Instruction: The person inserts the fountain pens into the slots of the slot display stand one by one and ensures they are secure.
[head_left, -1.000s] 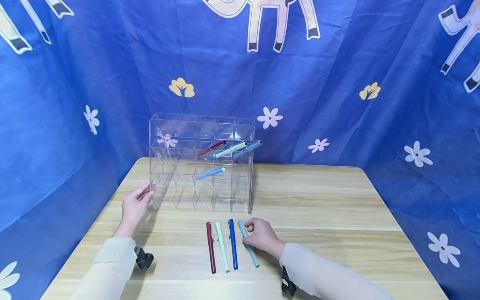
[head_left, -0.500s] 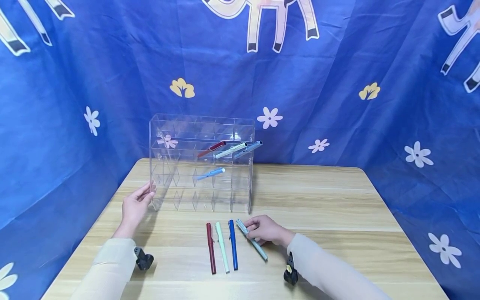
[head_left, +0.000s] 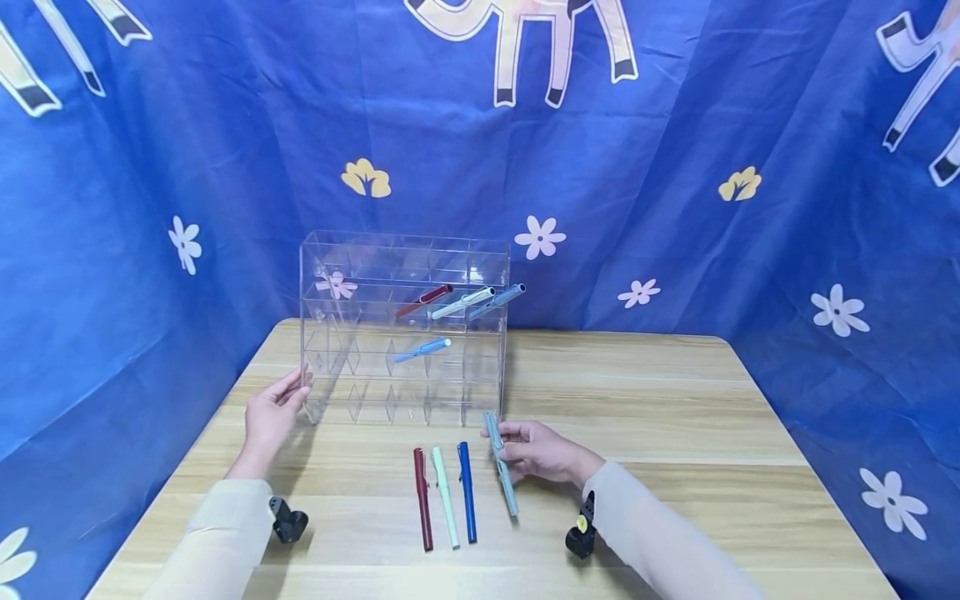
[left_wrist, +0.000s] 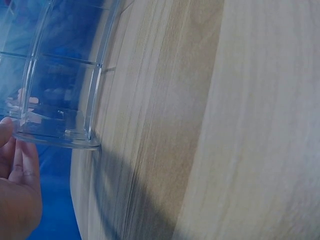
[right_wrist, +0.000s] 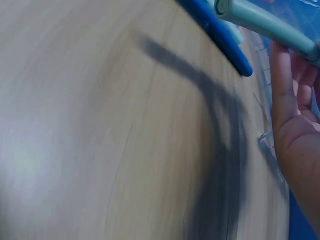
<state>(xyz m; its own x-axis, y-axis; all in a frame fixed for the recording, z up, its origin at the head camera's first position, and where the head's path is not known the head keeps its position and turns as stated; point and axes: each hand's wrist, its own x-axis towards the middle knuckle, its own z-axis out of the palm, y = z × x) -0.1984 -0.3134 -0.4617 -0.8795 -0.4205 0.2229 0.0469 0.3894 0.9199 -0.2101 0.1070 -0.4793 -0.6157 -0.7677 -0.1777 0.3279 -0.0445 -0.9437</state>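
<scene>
My right hand (head_left: 551, 452) pinches a pale teal pen (head_left: 502, 471) above the table, right of the row. In the right wrist view that pen (right_wrist: 270, 27) slants across the top, held by the fingertips. My left hand (head_left: 272, 414) holds the lower left edge of a clear acrylic pen rack (head_left: 322, 400); in the left wrist view the thumb and fingers (left_wrist: 25, 165) pinch its edge. On the table lie a dark red pen (head_left: 423, 500), a mint green pen (head_left: 446, 498) and a dark blue pen (head_left: 467, 493), side by side.
Higher in the rack sit another red pen (head_left: 424, 301), a mint pen (head_left: 463, 302), a greyish blue pen (head_left: 497, 302) and, one tier lower, a light blue pen (head_left: 423, 348). The wooden table (head_left: 622, 400) meets a blue patterned cloth (head_left: 637, 208) behind.
My right hand has lifted the pale teal pen off the table, moved it slightly right and toward the rack, and turned it. The left hand stays on the rack.
</scene>
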